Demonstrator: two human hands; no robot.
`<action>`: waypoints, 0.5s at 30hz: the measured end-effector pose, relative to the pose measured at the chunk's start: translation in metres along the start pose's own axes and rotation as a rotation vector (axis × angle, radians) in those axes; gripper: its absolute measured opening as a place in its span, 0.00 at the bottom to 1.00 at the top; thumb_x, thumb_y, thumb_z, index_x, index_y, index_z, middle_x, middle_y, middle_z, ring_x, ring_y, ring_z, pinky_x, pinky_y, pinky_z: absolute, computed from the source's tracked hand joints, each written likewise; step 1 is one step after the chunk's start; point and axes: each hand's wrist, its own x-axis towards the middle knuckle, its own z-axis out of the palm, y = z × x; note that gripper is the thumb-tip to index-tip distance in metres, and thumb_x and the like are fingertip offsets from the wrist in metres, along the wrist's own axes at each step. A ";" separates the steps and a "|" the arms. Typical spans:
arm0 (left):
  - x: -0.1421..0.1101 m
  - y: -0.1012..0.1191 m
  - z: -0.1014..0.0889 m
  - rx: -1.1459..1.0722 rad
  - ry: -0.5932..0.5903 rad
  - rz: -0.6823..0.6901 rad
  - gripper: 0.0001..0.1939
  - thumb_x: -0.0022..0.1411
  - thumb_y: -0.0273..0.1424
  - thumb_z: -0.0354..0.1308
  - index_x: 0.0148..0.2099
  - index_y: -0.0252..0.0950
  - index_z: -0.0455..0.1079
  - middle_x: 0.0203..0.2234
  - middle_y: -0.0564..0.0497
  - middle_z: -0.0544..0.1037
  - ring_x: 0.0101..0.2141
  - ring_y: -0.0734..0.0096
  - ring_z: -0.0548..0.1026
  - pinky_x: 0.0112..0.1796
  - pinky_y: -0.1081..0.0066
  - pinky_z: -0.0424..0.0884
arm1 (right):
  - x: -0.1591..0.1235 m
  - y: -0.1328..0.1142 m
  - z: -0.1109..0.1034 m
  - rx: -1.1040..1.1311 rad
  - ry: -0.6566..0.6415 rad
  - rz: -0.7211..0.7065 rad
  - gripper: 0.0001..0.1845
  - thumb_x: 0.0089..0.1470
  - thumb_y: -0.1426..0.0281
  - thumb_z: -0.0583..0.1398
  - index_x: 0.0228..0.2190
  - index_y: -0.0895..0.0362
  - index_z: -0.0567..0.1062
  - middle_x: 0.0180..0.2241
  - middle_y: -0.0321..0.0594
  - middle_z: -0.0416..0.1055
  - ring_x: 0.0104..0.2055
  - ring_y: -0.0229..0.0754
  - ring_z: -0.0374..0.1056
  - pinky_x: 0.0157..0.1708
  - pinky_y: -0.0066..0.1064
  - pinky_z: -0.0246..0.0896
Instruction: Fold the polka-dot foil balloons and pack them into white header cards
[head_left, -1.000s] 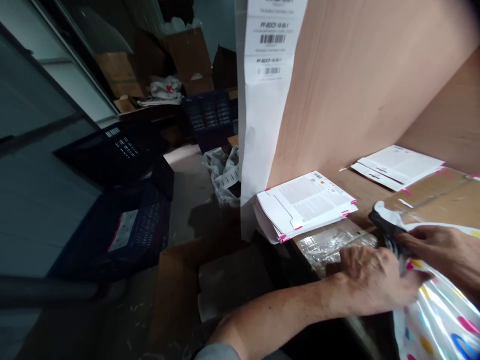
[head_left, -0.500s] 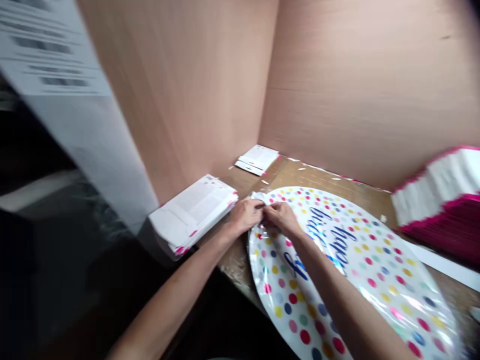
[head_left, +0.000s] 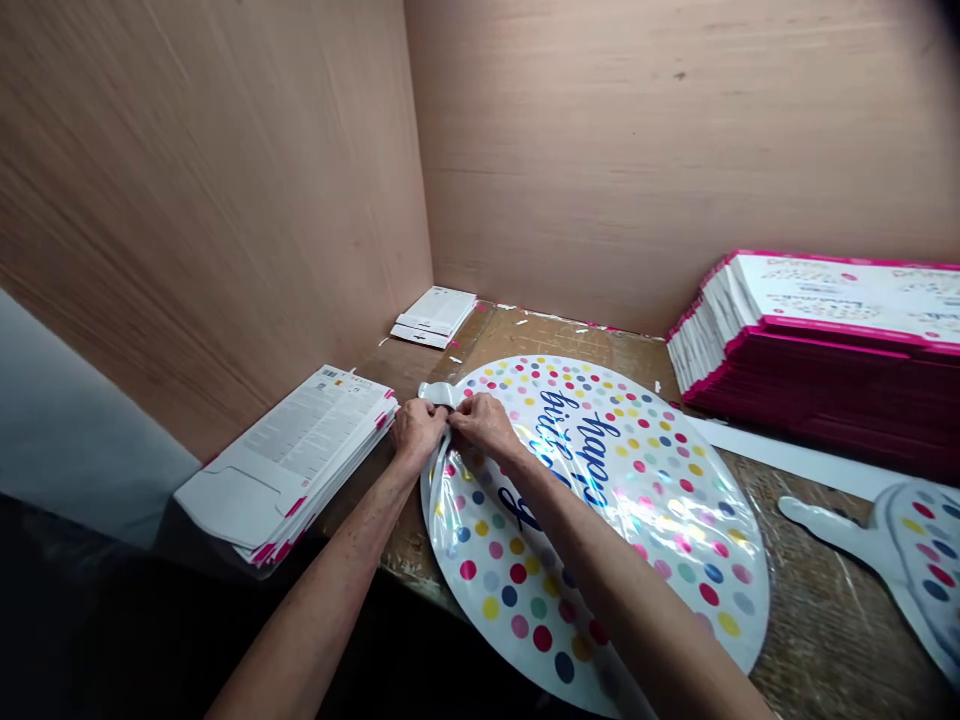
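A flat round foil balloon [head_left: 637, 500] with coloured dots and blue script lies on the brown worktop [head_left: 810, 620]. Its white neck [head_left: 439, 392] points to the far left. My left hand [head_left: 416, 428] and my right hand [head_left: 484, 420] meet at that neck, both with fingers closed and pinching the foil there. Both forearms reach in from the bottom of the view, the right one lying across the balloon.
A stack of white printed cards [head_left: 289, 465] lies left of my hands, a smaller one [head_left: 435, 315] in the far corner. A tall pile of pink-edged cards [head_left: 825, 340] fills the right. Another dotted balloon [head_left: 907, 555] lies at the right edge. Wooden panels [head_left: 600, 150] wall the worktop.
The view has swung right, from the dark floor and crates to the worktop. My hands stay pinched on the balloon's neck, and the whole balloon now shows.
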 end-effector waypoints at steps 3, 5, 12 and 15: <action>0.002 -0.003 0.001 0.019 0.033 -0.011 0.16 0.60 0.33 0.49 0.37 0.34 0.78 0.37 0.39 0.82 0.39 0.57 0.78 0.32 0.68 0.64 | 0.000 0.002 0.003 0.005 0.039 0.010 0.09 0.52 0.69 0.60 0.27 0.57 0.80 0.27 0.41 0.77 0.36 0.41 0.72 0.34 0.25 0.60; 0.004 -0.007 0.001 0.013 0.034 0.003 0.16 0.61 0.34 0.49 0.37 0.34 0.78 0.37 0.39 0.82 0.39 0.57 0.78 0.32 0.69 0.64 | -0.001 0.004 0.002 0.031 0.030 -0.008 0.13 0.55 0.66 0.58 0.26 0.58 0.79 0.27 0.41 0.77 0.35 0.40 0.72 0.34 0.24 0.61; 0.004 -0.007 -0.001 -0.040 -0.009 0.049 0.19 0.59 0.43 0.50 0.35 0.35 0.77 0.29 0.47 0.81 0.32 0.64 0.77 0.28 0.72 0.63 | 0.001 0.008 -0.007 0.124 -0.047 -0.024 0.09 0.49 0.75 0.59 0.20 0.59 0.76 0.21 0.37 0.74 0.27 0.36 0.70 0.26 0.22 0.57; 0.001 -0.001 0.001 0.007 0.024 0.025 0.18 0.60 0.40 0.49 0.37 0.35 0.77 0.33 0.44 0.82 0.35 0.60 0.78 0.30 0.69 0.65 | 0.004 0.005 -0.003 0.159 -0.013 -0.017 0.10 0.48 0.75 0.59 0.18 0.58 0.75 0.17 0.36 0.71 0.26 0.37 0.69 0.26 0.23 0.57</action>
